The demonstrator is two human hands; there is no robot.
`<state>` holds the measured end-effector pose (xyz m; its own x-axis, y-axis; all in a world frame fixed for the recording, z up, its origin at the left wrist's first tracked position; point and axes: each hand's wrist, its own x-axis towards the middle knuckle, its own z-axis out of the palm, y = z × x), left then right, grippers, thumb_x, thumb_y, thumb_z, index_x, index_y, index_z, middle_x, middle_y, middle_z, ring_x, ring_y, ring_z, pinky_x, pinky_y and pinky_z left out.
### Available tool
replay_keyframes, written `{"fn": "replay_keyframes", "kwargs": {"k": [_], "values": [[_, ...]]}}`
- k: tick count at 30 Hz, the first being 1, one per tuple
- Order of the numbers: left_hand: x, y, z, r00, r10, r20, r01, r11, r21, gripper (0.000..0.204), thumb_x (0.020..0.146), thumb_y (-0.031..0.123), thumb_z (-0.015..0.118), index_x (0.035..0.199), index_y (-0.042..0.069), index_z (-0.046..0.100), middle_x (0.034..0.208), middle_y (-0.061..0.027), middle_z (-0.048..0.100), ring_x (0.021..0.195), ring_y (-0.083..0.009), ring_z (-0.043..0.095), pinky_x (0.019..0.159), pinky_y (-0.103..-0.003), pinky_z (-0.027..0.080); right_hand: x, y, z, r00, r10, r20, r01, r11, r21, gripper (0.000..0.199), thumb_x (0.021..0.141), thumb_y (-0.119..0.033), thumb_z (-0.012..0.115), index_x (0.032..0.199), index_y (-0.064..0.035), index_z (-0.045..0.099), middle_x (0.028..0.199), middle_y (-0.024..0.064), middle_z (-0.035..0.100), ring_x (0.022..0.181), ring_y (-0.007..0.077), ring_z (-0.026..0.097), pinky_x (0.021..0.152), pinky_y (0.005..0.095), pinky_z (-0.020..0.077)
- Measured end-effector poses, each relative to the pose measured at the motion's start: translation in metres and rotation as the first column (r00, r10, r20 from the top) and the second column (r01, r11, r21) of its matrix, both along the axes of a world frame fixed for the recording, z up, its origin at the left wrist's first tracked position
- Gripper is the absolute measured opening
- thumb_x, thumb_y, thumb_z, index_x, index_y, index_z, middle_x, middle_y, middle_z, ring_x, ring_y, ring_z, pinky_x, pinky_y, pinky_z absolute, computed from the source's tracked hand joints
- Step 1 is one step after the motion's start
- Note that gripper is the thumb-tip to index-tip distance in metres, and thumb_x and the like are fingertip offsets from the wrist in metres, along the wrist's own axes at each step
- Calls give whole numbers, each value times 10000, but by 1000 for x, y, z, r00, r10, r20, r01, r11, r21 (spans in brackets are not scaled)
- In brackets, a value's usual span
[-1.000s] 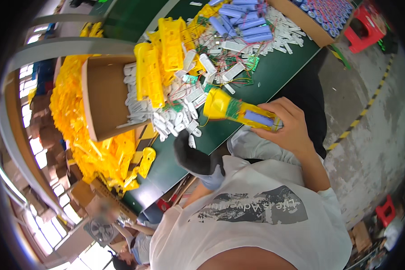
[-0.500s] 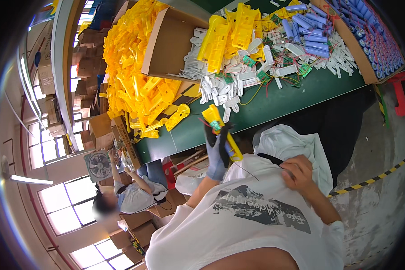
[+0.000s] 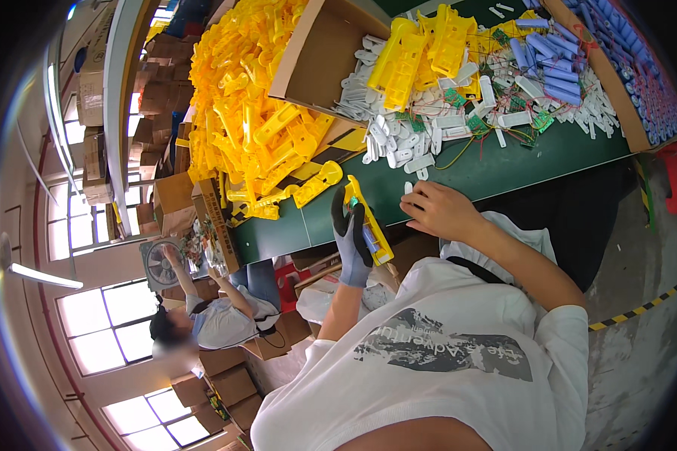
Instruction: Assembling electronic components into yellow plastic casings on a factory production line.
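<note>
My left hand [image 3: 351, 244], in a grey and black glove, is closed round a yellow plastic housing [image 3: 377, 234]. The housing is tilted in front of the table's near edge, its open side showing. Inside it sit a blue cylindrical battery cell [image 3: 370, 239] and a small green circuit board [image 3: 353, 202], partly hidden by the gloved fingers. My bare right hand [image 3: 444, 212] reaches over the table edge, fingers bent and slightly apart. Its fingertips are beside a small white plastic piece [image 3: 408, 188] lying on the green table [image 3: 496, 174]; whether they touch is unclear.
Yellow housings [image 3: 256, 113] are heaped at the left, beside an open cardboard box [image 3: 316, 60]. White pieces, wired circuit boards [image 3: 541, 121] and loose blue cells [image 3: 560, 75] cover the table's far side. A carton of cells [image 3: 639, 83] stands right. Another person [image 3: 229, 327] works at the left.
My right hand has moved from the shirt front out to the white pieces at the table edge. My left hand still holds the housing, now turned more upright. The view has shifted slightly.
</note>
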<state>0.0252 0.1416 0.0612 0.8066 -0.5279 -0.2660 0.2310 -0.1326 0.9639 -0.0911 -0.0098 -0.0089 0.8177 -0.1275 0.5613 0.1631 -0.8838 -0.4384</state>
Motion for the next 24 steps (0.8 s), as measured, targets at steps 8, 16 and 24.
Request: {"fn": "replay_keyframes", "kwargs": {"k": [8, 16, 24], "values": [[1, -53, -31, 930, -309, 197, 311, 950, 23, 316, 922, 189, 503, 1201, 40, 487, 1063, -58, 501, 928, -121, 475, 821, -257, 405, -60, -4, 15, 972, -167, 166, -72, 463, 883, 108, 762, 1, 683, 856, -8, 631, 910, 69, 645, 761, 130, 612, 668, 247, 491], [-56, -134, -20, 590, -707, 389, 751, 658, 56, 244, 983, 226, 436, 1123, 38, 508, 1010, -58, 534, 874, -107, 509, 790, -265, 431, -90, -25, 20, 854, -481, 195, -218, 9, 976, 185, 831, 9, 637, 1009, 38, 598, 909, 54, 604, 797, 90, 573, 746, 226, 477], [-63, -155, -37, 576, -807, 131, 816, 576, -45, 200, 935, 66, 503, 1127, 18, 528, 993, -49, 585, 862, -82, 539, 753, -226, 451, -114, -34, 14, 852, -522, 35, 70, 180, 981, 188, 823, -26, 661, 996, -1, 591, 860, 16, 590, 734, 51, 541, 653, 204, 434]]}}
